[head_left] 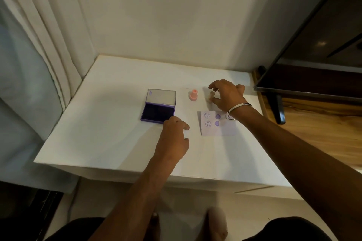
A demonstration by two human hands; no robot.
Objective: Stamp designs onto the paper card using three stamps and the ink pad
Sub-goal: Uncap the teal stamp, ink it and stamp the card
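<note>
A purple ink pad (158,112) lies open on the white table (101,123), lid tilted up behind it. A pink stamp (193,95) stands upright to its right. Beside that stands a beige stamp (210,96); my right hand (227,95) hovers around it, fingers spread, thumb touching its base. The paper card (218,128) lies below, showing two purple smiley prints and two heart prints, with another print partly hidden under my right wrist. My left hand (174,139) rests on the table between the pad and the card, fingers curled, holding nothing.
A wall closes off the table's back and a white curtain (39,45) hangs at the left. A dark TV screen (323,45) on a black foot (278,107) stands on the wooden surface to the right.
</note>
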